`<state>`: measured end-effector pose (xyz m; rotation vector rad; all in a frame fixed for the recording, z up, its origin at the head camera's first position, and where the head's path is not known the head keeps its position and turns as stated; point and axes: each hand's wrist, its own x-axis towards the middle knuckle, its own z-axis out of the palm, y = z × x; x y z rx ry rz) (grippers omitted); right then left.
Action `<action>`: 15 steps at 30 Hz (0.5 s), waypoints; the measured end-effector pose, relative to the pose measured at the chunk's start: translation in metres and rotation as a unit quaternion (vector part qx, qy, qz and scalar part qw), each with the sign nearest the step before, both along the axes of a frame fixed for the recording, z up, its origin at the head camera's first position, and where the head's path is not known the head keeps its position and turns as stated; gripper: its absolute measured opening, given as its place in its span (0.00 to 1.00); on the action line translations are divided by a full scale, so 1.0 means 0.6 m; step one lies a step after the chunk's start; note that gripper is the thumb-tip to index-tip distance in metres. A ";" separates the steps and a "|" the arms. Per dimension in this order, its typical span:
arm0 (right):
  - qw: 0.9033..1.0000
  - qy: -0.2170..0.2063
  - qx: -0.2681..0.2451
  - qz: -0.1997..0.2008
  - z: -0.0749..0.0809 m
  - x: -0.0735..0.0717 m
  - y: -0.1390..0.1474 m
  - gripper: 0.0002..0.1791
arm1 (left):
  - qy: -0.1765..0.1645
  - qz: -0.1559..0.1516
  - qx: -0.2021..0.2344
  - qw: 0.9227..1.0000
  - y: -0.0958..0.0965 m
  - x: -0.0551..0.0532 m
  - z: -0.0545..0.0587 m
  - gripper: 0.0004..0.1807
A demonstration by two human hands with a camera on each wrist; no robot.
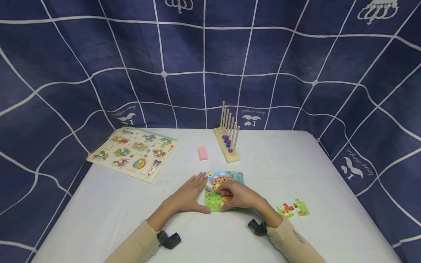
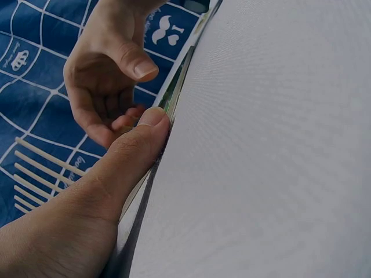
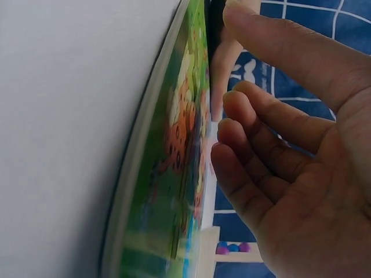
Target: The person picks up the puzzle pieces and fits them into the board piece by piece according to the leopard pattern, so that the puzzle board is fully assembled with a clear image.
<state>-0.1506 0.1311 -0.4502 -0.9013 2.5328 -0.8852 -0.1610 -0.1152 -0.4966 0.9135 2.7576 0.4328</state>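
Observation:
A jigsaw puzzle board (image 1: 213, 199) printed with a spotted cartoon animal lies flat on the white table. At its left edge is my left hand (image 1: 188, 195), fingers stretched forward and thumb spread toward the near corner. The left wrist view shows the left thumb (image 2: 142, 136) touching the board's edge. Over the board's right half hovers my right hand (image 1: 241, 195). Its fingers (image 3: 255, 145) bend loosely and hold nothing, as the right wrist view shows. Two loose puzzle pieces, one with orange spots (image 1: 285, 210) and one mostly green (image 1: 301, 207), lie right of the right forearm.
A wooden peg stand (image 1: 227, 146) with blue and purple beads stands behind the board. Left of it lies a pink block (image 1: 202, 153). A knob puzzle board (image 1: 133, 151) with vehicle pictures is at the far left. A blue checked curtain (image 1: 204, 54) hangs around the table.

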 end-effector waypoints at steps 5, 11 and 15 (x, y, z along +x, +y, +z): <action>1.000 -0.002 -0.001 -0.010 -0.009 0.004 0.018 0.28 | -0.006 0.000 0.004 1.000 0.003 0.003 0.001 0.72; 0.999 -0.005 -0.007 -0.031 -0.013 0.012 0.053 0.26 | 0.000 0.001 0.001 1.000 0.003 0.005 0.003 0.71; 0.999 -0.009 0.003 -0.052 -0.006 0.015 0.091 0.28 | 0.002 0.005 0.001 1.000 0.002 0.005 0.004 0.72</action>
